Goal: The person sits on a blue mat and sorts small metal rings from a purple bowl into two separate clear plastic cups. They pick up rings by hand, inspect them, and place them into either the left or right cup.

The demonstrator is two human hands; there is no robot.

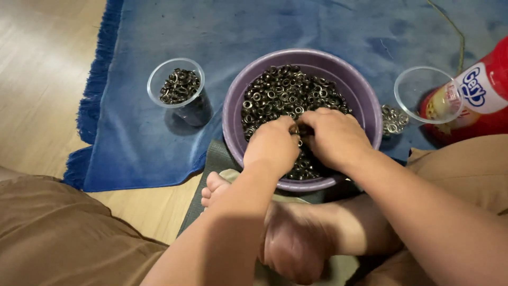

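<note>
A purple plastic bowl [233,106] sits on a blue rug and is filled with several small dark metal rings [280,90]. Both hands reach into its near side. My left hand [272,145] and my right hand [333,135] meet fingertip to fingertip over the rings, pinching small rings between them; the exact piece is hidden by the fingers. A clear plastic cup [177,87] to the left of the bowl holds more of the dark rings.
A second clear cup [423,95] lies at the right beside a red plastic container [487,90], with a small pile of silver rings [392,121] next to the bowl. The blue rug [159,143] borders wooden floor at left. My foot [296,238] rests below the bowl.
</note>
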